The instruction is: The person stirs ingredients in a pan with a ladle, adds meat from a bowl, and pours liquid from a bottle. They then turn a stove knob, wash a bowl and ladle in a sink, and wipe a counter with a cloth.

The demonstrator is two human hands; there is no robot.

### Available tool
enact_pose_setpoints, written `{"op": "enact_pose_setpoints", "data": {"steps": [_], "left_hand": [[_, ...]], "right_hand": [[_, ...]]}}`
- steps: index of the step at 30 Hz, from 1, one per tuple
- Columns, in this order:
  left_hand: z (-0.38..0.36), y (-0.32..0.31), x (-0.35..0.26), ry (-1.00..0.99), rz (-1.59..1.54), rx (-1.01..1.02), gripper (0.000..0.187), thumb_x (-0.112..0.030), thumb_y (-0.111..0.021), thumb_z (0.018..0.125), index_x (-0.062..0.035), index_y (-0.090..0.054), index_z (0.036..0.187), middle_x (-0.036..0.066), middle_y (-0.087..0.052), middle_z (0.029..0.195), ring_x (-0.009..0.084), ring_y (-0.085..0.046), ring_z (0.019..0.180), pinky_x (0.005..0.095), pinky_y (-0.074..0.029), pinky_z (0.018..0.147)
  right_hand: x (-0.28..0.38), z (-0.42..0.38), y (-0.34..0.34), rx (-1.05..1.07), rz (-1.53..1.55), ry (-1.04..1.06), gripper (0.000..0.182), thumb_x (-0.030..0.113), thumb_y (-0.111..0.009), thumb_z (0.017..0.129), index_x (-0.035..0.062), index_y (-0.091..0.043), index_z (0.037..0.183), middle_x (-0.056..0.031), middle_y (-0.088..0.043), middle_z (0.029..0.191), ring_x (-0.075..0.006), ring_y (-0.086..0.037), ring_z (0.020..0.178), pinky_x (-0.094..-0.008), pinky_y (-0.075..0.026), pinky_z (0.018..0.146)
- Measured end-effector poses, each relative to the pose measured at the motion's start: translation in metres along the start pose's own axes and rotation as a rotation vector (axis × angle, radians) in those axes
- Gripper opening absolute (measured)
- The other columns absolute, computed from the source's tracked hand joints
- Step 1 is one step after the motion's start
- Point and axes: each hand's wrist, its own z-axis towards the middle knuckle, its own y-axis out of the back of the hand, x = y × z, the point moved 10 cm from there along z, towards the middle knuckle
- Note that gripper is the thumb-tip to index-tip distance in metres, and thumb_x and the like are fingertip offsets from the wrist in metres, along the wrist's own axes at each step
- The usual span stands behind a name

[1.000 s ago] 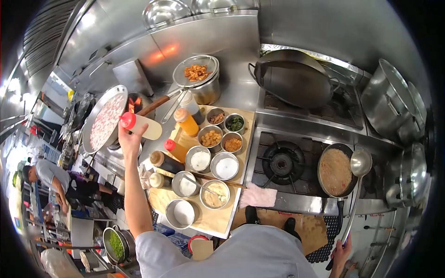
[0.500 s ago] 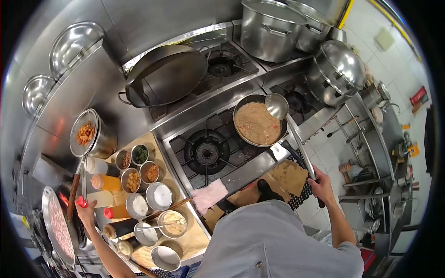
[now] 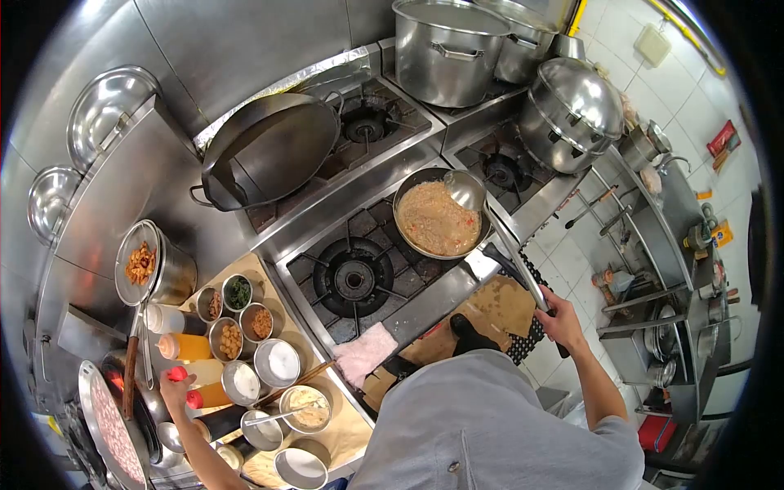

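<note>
My left hand [image 3: 174, 394] is closed at the red cap of a pale squeeze bottle [image 3: 206, 374], in the row of bottles on the left counter. Just beside it lies an orange bottle with a red cap [image 3: 211, 397]. My right hand [image 3: 562, 320] grips the long handle of a ladle [image 3: 466, 191]. The ladle's bowl rests at the upper right rim of a frying pan [image 3: 438, 222]. A brown, soupy mixture with red bits fills the pan, which sits on the stove.
Metal cups [image 3: 278, 363] of ingredients crowd the left counter. A strainer of fried pieces [image 3: 140, 263] sits over a pot. A large wok [image 3: 278, 155] and stockpots [image 3: 451, 57] stand behind. A pink cloth [image 3: 365, 354] lies on the stove's front edge.
The whole view has shifted slightly. My left hand and the pale bottle have moved right, in closer among the other bottles. The ladle stays at the pan's rim.
</note>
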Motion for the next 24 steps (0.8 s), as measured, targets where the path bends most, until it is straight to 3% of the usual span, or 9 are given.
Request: {"op": "enact_pose_setpoints", "data": {"steps": [4, 6, 9, 13, 16, 18, 20, 22, 24], "left_hand": [[-0.003, -0.011, -0.002, 0.004, 0.026, 0.013, 0.053, -0.019, -0.084, 0.055, 0.0003, -0.055, 0.095, 0.011, -0.063, 0.084, 0.0242, -0.059, 0.075, 0.0359, -0.048, 0.074], [0.003, -0.019, 0.003, -0.026, 0.014, 0.038, 0.057, -0.02, -0.085, 0.056, 0.0007, -0.056, 0.099, 0.012, -0.063, 0.086, 0.025, -0.059, 0.077, 0.0369, -0.048, 0.075], [0.01, -0.027, 0.015, -0.028, -0.034, 0.06, 0.062, -0.023, -0.086, 0.056, 0.0011, -0.054, 0.103, 0.013, -0.062, 0.09, 0.0253, -0.058, 0.081, 0.0369, -0.048, 0.077], [0.011, -0.027, 0.01, -0.076, -0.018, 0.031, 0.067, -0.026, -0.086, 0.057, 0.0015, -0.051, 0.107, 0.014, -0.062, 0.094, 0.0258, -0.058, 0.084, 0.0362, -0.047, 0.079], [0.004, -0.026, 0.002, -0.024, 0.039, 0.118, 0.07, -0.022, -0.085, 0.062, 0.0018, -0.049, 0.117, 0.015, -0.06, 0.106, 0.0244, -0.058, 0.094, 0.0356, -0.047, 0.083], [0.004, -0.018, 0.019, -0.096, -0.251, 0.123, 0.068, -0.015, -0.078, 0.071, 0.0012, -0.045, 0.128, 0.014, -0.055, 0.12, 0.0227, -0.054, 0.107, 0.035, -0.046, 0.087], [0.015, 0.011, 0.061, -0.14, -0.344, 0.05, 0.065, -0.009, -0.071, 0.078, 0.0008, -0.04, 0.134, 0.014, -0.048, 0.13, 0.0217, -0.05, 0.115, 0.0337, -0.045, 0.091], [-0.012, 0.057, 0.061, -0.051, -0.484, -0.014, 0.061, -0.009, -0.068, 0.082, 0.0024, -0.038, 0.135, 0.016, -0.047, 0.132, 0.0225, -0.049, 0.118, 0.0328, -0.043, 0.095], [-0.052, 0.106, 0.056, -0.091, -0.338, -0.221, 0.055, -0.01, -0.064, 0.087, 0.0021, -0.04, 0.135, 0.015, -0.048, 0.132, 0.0224, -0.049, 0.119, 0.0318, -0.041, 0.096]], "right_hand": [[0.0, 0.002, 0.002, 0.008, -0.087, -0.025, 0.055, 0.003, -0.06, 0.08, 0.0086, -0.049, 0.134, -0.0113, -0.065, 0.1, -0.0128, -0.056, 0.054, -0.0287, -0.047, 0.049], [0.002, 0.009, 0.004, -0.024, -0.2, 0.12, 0.053, 0.005, -0.061, 0.08, 0.0049, -0.049, 0.132, -0.0174, -0.065, 0.111, -0.0205, -0.064, 0.068, -0.0331, -0.052, 0.065], [-0.003, 0.013, 0.006, -0.025, -0.255, 0.133, 0.053, 0.007, -0.063, 0.079, 0.0019, -0.05, 0.13, -0.022, -0.062, 0.115, -0.0273, -0.067, 0.081, -0.0345, -0.051, 0.078], [0.011, 0.018, 0.008, -0.019, -0.272, 0.2, 0.054, 0.008, -0.064, 0.078, 0.0022, -0.05, 0.129, -0.0248, -0.065, 0.102, -0.029, -0.066, 0.076, -0.0347, -0.051, 0.075], [0.014, 0.03, 0.009, 0.002, -0.332, 0.212, 0.054, 0.007, -0.065, 0.077, 0.0037, -0.051, 0.129, -0.0264, -0.064, 0.092, -0.0318, -0.066, 0.074, -0.0351, -0.05, 0.072], [0.021, 0.037, 0.012, 0.0, -0.37, 0.34, 0.053, 0.007, -0.065, 0.078, 0.0056, -0.051, 0.129, -0.0258, -0.063, 0.088, -0.035, -0.064, 0.074, -0.0361, -0.05, 0.071], [0.026, 0.042, 0.017, 0.032, -0.407, 0.304, 0.053, 0.007, -0.065, 0.078, 0.0062, -0.051, 0.129, -0.0255, -0.063, 0.088, -0.0368, -0.064, 0.076, -0.0367, -0.05, 0.072], [0.024, 0.051, 0.021, 0.071, -0.437, 0.272, 0.053, 0.008, -0.065, 0.077, 0.0067, -0.052, 0.129, -0.0251, -0.063, 0.089, -0.0386, -0.063, 0.078, -0.0372, -0.049, 0.073], [0.042, 0.054, 0.026, 0.058, -0.423, 0.525, 0.054, 0.008, -0.064, 0.077, 0.0055, -0.051, 0.129, -0.0263, -0.062, 0.09, -0.04, -0.062, 0.081, -0.0386, -0.049, 0.074]]}}
